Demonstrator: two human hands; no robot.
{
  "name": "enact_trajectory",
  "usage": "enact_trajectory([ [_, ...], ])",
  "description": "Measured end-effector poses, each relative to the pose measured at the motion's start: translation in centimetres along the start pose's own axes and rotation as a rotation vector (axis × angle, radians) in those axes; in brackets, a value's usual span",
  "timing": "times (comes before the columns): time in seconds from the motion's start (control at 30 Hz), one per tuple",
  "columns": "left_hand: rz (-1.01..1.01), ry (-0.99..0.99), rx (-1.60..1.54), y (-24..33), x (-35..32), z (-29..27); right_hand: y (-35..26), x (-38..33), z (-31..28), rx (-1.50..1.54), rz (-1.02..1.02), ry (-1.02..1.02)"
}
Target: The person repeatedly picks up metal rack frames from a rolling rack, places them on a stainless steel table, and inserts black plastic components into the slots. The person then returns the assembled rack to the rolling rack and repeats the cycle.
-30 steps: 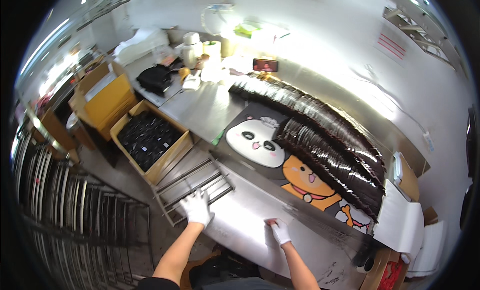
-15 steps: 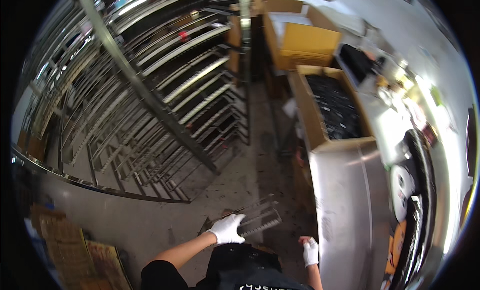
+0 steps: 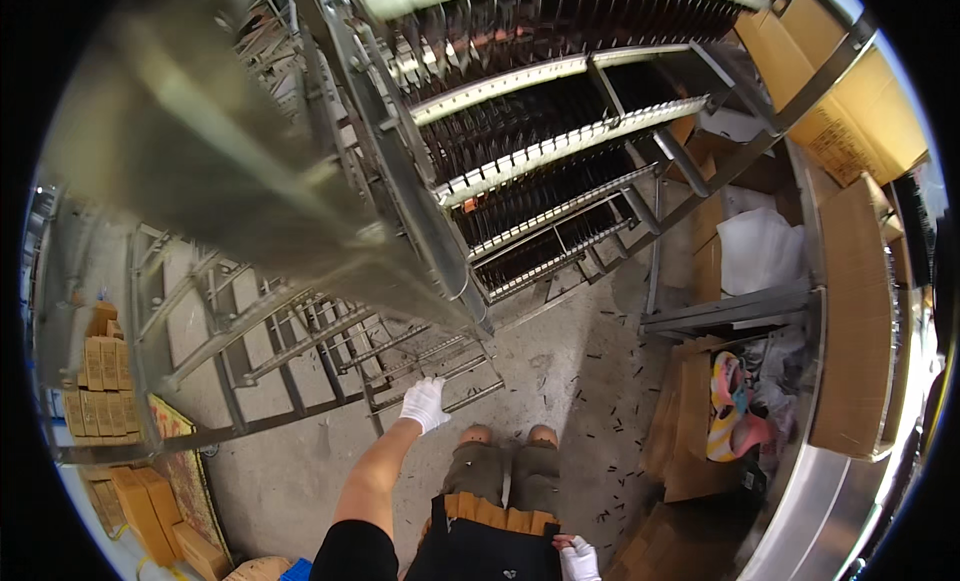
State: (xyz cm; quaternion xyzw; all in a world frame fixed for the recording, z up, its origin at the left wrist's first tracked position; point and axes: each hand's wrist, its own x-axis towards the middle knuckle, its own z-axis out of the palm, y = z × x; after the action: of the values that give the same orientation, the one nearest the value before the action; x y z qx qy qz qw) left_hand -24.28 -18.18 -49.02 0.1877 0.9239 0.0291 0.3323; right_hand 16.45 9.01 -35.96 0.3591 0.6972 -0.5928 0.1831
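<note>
My left hand (image 3: 425,405), in a white glove, is closed on the near edge of a small metal rack frame (image 3: 476,389) with thin bars. This frame is low, at the foot of a tall metal rack (image 3: 425,216). Down by the right side of my black apron (image 3: 490,553), my right hand (image 3: 578,559) wears a white glove with bare fingertips showing. Its fingers are curled together; whatever they may hold is too small to make out.
Rows of dark pieces (image 3: 560,186) hang on the tall rack's toothed rails. A blurred metal post (image 3: 250,171) stands close at left. Cardboard boxes (image 3: 850,321) and a metal-framed table (image 3: 730,309) are on the right. Small dark bits (image 3: 612,471) litter the floor. Stacked cartons (image 3: 103,366) stand far left.
My view has turned and come nearer the tall rack, whose hanging dark pieces now show. My left hand has carried the small rack frame to the tall rack's foot. My right hand stays low.
</note>
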Motion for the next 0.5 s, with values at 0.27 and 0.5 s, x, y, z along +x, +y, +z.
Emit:
enact_trajectory([
  [0.27,-0.422,0.352,0.292,-3.1,5.7,1.9,3.0,16.9,-3.8,-0.336,0.017,0.030],
  [0.5,-0.958,0.440,-0.796,-1.8,-15.4,4.5,-23.7,21.3,-13.1,-0.306,-0.340,0.051],
])
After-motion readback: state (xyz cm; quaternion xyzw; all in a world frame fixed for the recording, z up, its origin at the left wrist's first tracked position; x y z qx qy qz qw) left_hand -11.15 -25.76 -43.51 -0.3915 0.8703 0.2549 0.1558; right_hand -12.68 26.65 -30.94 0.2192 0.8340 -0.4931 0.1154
